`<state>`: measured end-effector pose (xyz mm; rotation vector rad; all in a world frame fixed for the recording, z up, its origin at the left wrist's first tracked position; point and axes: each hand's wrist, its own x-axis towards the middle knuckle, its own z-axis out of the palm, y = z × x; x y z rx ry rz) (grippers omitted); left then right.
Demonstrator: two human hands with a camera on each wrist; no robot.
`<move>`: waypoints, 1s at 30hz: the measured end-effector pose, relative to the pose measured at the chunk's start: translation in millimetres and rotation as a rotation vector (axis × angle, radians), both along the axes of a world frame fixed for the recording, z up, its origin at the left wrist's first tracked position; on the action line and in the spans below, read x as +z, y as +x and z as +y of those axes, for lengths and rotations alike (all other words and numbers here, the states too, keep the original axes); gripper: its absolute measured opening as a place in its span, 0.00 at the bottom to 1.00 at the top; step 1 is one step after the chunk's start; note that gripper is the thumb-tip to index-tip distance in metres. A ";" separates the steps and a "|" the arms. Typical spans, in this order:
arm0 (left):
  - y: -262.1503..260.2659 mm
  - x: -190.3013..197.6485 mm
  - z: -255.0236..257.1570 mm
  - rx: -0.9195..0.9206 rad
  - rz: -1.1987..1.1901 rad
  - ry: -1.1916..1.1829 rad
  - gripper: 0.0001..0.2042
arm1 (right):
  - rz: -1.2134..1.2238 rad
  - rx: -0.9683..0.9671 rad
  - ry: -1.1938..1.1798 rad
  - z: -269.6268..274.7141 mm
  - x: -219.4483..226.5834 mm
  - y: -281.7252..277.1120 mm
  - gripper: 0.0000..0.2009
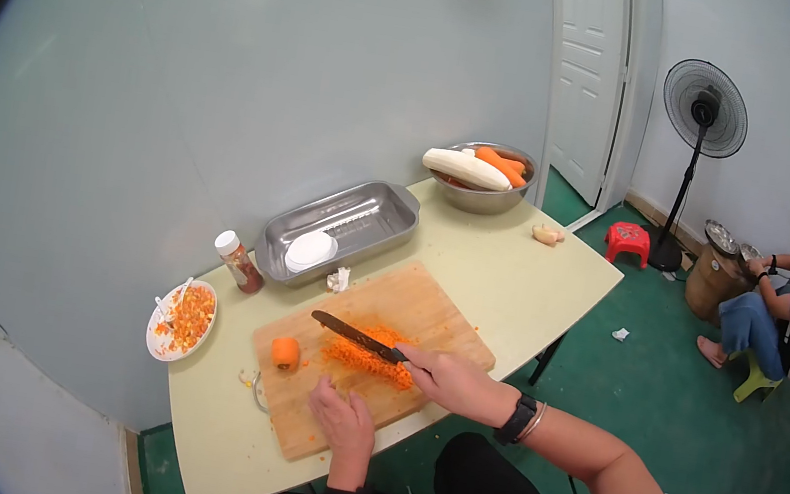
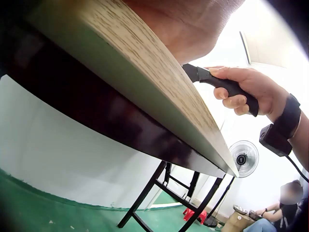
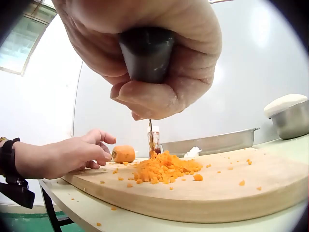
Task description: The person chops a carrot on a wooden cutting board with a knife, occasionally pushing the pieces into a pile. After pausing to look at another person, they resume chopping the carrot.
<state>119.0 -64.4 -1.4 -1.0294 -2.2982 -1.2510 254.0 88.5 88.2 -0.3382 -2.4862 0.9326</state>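
My right hand [image 1: 457, 383] grips the black handle of a kitchen knife [image 1: 343, 329], its dark blade lying over a heap of finely diced carrot [image 3: 166, 167] on the wooden cutting board [image 1: 427, 304]. In the right wrist view the fingers [image 3: 149, 99] wrap round the handle. My left hand [image 1: 345, 420] rests at the board's near left part, fingers loosely bent, holding nothing. Just beyond its fingertips stands a cut carrot piece [image 1: 285, 353]. The left wrist view shows the knife handle [image 2: 231, 88] in the right hand beyond the table edge.
Behind the board are a metal tray [image 1: 357, 227] holding a white disc, and a white-capped jar [image 1: 239, 263]. A bowl of diced vegetables [image 1: 184, 324] stands left. At the far right, a steel bowl [image 1: 478, 198] holds carrots and a white root. A person [image 1: 781, 301] sits beyond.
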 end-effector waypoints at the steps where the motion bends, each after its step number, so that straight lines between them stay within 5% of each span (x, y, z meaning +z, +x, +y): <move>1: 0.7 1.7 -0.2 -0.010 -0.008 -0.007 0.22 | -0.048 -0.010 0.012 -0.3 -1.1 -0.2 0.18; 13: 5.1 9.6 3.2 0.046 0.080 -0.256 0.18 | -0.099 -0.063 0.071 6.0 -4.8 -4.4 0.17; 30: 8.0 9.4 4.4 0.028 0.098 -0.250 0.15 | -0.157 -0.026 0.126 -2.4 0.6 -6.5 0.17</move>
